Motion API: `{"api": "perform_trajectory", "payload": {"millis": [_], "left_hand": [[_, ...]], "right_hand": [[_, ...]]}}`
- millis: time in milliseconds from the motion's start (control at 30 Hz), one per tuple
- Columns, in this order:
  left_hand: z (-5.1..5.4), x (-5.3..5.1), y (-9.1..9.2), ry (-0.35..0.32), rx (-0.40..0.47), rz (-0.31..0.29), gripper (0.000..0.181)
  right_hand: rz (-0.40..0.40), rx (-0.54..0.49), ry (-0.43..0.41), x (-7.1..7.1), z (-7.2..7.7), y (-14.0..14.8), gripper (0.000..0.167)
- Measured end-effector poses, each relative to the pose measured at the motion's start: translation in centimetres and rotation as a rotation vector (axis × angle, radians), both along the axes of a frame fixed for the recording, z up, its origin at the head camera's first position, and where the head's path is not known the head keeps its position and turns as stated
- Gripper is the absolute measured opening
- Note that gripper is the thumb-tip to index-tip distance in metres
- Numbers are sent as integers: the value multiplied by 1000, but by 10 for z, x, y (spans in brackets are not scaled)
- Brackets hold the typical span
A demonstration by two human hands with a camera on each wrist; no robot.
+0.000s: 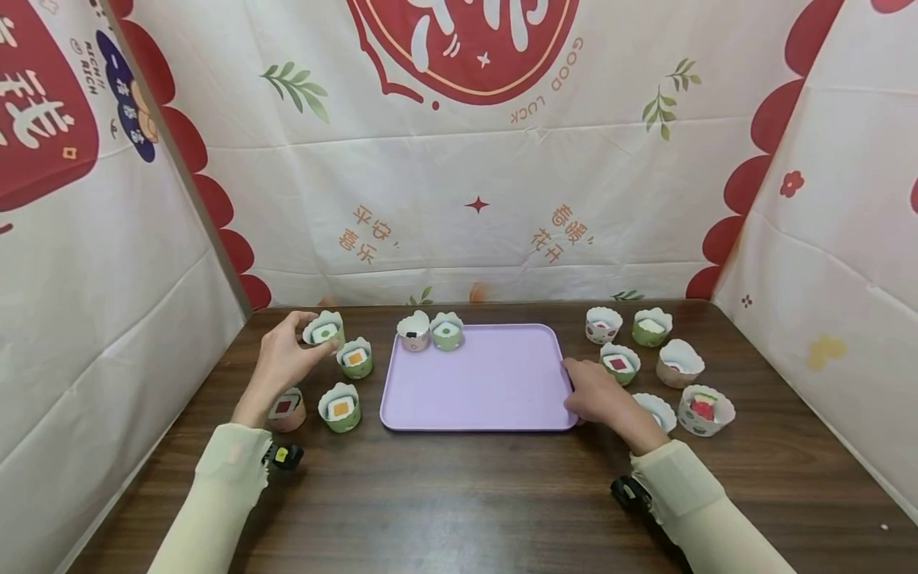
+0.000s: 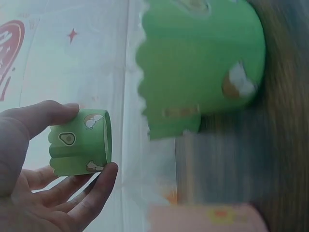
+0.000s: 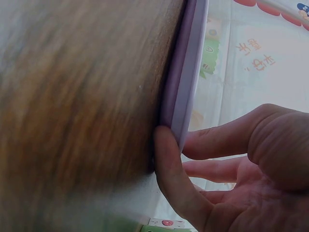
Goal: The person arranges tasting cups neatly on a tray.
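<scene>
My left hand point(image 1: 283, 359) grips a green paper baking cup point(image 2: 79, 142) between thumb and fingers. In the left wrist view this cup is off the table, and the head view shows a white block with a green centre inside. My right hand point(image 1: 597, 391) pinches the right rim of a lilac tray point(image 1: 476, 383), thumb on one side of the edge and a finger on the other. At the tray's back left corner stand a pink cup point(image 1: 413, 339) and a green cup point(image 1: 447, 338), each holding a small piece.
Near my left hand stand green cups with orange-centred blocks point(image 1: 355, 365) point(image 1: 340, 414) and a pink cup point(image 1: 286, 421). Several more cups, one with a red piece point(image 1: 703, 408), stand right of the tray on the brown table point(image 1: 459, 502). A printed cloth point(image 1: 459, 183) hangs behind.
</scene>
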State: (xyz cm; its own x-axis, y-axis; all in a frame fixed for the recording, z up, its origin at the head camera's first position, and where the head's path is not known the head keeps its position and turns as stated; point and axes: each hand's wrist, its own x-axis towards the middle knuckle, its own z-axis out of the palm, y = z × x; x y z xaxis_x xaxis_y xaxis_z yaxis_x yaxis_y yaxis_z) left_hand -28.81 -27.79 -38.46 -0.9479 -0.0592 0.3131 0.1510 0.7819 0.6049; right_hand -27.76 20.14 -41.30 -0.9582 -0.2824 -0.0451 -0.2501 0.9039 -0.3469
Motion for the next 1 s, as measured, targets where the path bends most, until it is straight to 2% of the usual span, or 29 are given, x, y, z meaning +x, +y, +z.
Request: {"api": "perform_trajectory", "payload": {"millis": [300,567,733,1000], "left_hand": [[-3,-8,28,16,11,-55,62],[1,-12,53,-8,98,-99,63],[2,-17,66,-7,89,-117,64],[0,-25,94,33,88,-157,60]], "right_hand": [[3,13,5,0,-3,0,64],[-9,10,0,0,-1,0,65],[-1,15,1,-1,-1,-1,64],[-12,18,-5,0,0,-1,64]]}}
